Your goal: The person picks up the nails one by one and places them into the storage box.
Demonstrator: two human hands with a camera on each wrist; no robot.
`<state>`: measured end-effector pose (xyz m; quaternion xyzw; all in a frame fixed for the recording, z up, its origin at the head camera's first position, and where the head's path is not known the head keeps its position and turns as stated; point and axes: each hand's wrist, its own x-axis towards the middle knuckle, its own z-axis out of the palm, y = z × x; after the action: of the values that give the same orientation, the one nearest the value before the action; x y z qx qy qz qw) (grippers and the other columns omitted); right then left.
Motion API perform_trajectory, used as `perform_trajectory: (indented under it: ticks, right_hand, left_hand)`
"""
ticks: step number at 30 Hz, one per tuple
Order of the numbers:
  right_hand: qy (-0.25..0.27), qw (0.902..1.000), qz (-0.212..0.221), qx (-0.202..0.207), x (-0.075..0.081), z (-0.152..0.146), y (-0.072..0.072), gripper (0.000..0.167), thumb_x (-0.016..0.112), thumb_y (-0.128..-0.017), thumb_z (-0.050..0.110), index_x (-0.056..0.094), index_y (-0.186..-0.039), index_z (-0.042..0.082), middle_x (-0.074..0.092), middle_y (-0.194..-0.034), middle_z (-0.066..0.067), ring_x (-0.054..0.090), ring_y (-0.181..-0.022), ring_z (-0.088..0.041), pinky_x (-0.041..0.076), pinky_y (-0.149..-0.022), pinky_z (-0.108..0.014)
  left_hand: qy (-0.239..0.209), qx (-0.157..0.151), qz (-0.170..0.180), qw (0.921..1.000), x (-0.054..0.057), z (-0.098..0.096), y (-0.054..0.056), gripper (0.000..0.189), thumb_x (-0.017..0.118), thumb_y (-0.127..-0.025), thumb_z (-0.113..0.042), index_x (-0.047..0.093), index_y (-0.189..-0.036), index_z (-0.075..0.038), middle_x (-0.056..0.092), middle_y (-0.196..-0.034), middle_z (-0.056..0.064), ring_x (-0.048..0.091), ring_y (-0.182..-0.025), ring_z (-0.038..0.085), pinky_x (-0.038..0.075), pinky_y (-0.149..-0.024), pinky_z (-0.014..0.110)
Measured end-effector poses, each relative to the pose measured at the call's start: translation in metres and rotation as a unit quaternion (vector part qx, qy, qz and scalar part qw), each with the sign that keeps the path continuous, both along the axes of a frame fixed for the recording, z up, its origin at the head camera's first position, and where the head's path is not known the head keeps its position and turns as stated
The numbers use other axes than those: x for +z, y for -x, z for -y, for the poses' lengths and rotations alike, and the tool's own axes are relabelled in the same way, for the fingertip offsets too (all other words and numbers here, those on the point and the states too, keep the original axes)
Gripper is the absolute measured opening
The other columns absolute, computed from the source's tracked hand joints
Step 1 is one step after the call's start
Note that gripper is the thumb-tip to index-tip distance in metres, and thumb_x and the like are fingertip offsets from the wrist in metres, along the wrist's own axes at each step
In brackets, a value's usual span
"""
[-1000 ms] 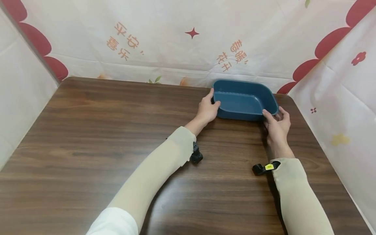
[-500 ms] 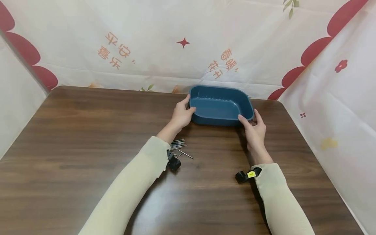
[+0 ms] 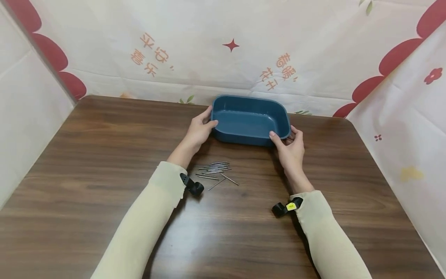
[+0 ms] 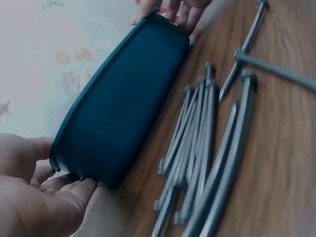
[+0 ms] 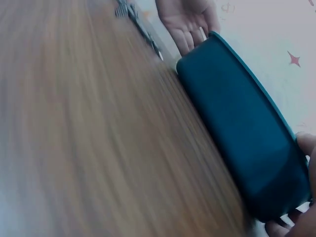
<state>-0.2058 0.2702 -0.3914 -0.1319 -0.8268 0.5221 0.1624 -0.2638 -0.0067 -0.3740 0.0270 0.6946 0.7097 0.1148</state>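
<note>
A blue plastic bin with rounded corners stands near the back edge of the table in the head view. Its inside shows bare. My left hand grips the left end, thumb at the rim and fingers against the outer wall. At the front right corner my right hand holds it, thumb on the rim and fingers partly hidden behind the wall. In front of the bin lies a loose bunch of long steel nails. Close up in the left wrist view, the nails show flat heads.
The brown wood-grain table reaches back to a patterned white cloth, which also hangs along the right side. A black wrist camera on the left arm sits close beside the nails. Another wrist camera is on the right arm.
Both hands have moved the bin left along the table's back edge, from near the right corner. The nails, earlier hidden behind the left arm, have come into sight.
</note>
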Motion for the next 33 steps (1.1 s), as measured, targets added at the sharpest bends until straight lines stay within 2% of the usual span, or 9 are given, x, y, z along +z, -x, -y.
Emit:
perform_trajectory:
  ticks: [4, 9, 15, 18, 24, 28, 33]
  right_hand:
    - [-0.017, 0.999, -0.04, 0.009, -0.009, 0.016, 0.006, 0.078, 0.072, -0.092, 0.044, 0.037, -0.15, 0.008, 0.05, -0.143, -0.019, 0.055, -0.122, -0.028, 0.046, -0.111, -0.04]
    - [-0.013, 0.998, -0.057, 0.025, -0.015, 0.037, 0.01, 0.076, 0.074, -0.091, 0.04, 0.037, -0.149, 0.007, 0.048, -0.141, -0.021, 0.055, -0.121, -0.03, 0.046, -0.11, -0.041]
    - [-0.004, 0.996, -0.067, 0.059, -0.016, 0.058, 0.015, 0.076, 0.074, -0.092, 0.039, 0.037, -0.15, 0.007, 0.047, -0.141, -0.021, 0.056, -0.122, -0.028, 0.049, -0.109, -0.041]
    - [-0.005, 0.9951, -0.066, 0.073, -0.016, 0.063, 0.017, 0.075, 0.072, -0.093, 0.039, 0.036, -0.15, 0.006, 0.047, -0.142, -0.02, 0.056, -0.123, -0.028, 0.05, -0.108, -0.042]
    - [0.007, 0.9942, -0.064, 0.086, -0.017, 0.059, 0.016, 0.071, 0.069, -0.096, 0.037, 0.035, -0.152, 0.008, 0.047, -0.142, -0.019, 0.055, -0.125, -0.027, 0.05, -0.109, -0.044]
    - [0.01, 0.9932, -0.061, 0.099, -0.018, 0.059, 0.015, 0.07, 0.068, -0.097, 0.037, 0.035, -0.153, 0.01, 0.048, -0.143, -0.016, 0.055, -0.127, -0.025, 0.05, -0.109, -0.043]
    - [0.008, 0.9928, -0.063, 0.102, -0.022, 0.06, 0.016, 0.069, 0.067, -0.097, 0.037, 0.036, -0.153, 0.01, 0.049, -0.143, -0.016, 0.055, -0.127, -0.025, 0.05, -0.108, -0.044]
  left_hand:
    - [-0.024, 0.0, 0.003, 0.9997, -0.005, 0.019, -0.002, 0.062, 0.052, -0.106, -0.018, 0.025, -0.162, -0.025, 0.028, -0.168, 0.003, 0.03, -0.154, 0.018, 0.031, -0.125, 0.037]
    - [0.003, -0.009, -0.02, 0.9997, -0.014, 0.043, -0.005, 0.061, 0.047, -0.109, -0.027, 0.019, -0.163, -0.029, 0.019, -0.171, 0.001, 0.026, -0.156, 0.018, 0.03, -0.125, 0.04]
    - [0.013, 0.016, -0.056, 0.9982, -0.024, 0.065, -0.007, 0.06, 0.043, -0.11, -0.03, 0.017, -0.163, -0.026, 0.019, -0.171, 0.0, 0.028, -0.154, 0.019, 0.032, -0.124, 0.042]
    - [-0.001, 0.04, -0.06, 0.9974, -0.028, 0.071, -0.006, 0.059, 0.044, -0.109, -0.031, 0.022, -0.163, -0.023, 0.024, -0.17, 0.001, 0.031, -0.153, 0.018, 0.034, -0.123, 0.04]
    - [-0.001, 0.062, -0.065, 0.996, -0.035, 0.068, -0.004, 0.056, 0.046, -0.108, -0.036, 0.032, -0.159, -0.018, 0.032, -0.166, 0.001, 0.035, -0.151, 0.014, 0.037, -0.121, 0.033]
    - [0.001, 0.066, -0.077, 0.9949, -0.035, 0.069, -0.007, 0.057, 0.049, -0.107, -0.036, 0.032, -0.159, -0.018, 0.033, -0.166, 0.001, 0.037, -0.15, 0.015, 0.037, -0.121, 0.035]
    - [0.013, 0.058, -0.072, 0.9956, -0.013, 0.071, -0.021, 0.062, 0.054, -0.105, -0.026, 0.03, -0.159, -0.011, 0.033, -0.166, 0.007, 0.035, -0.152, 0.019, 0.034, -0.123, 0.036]
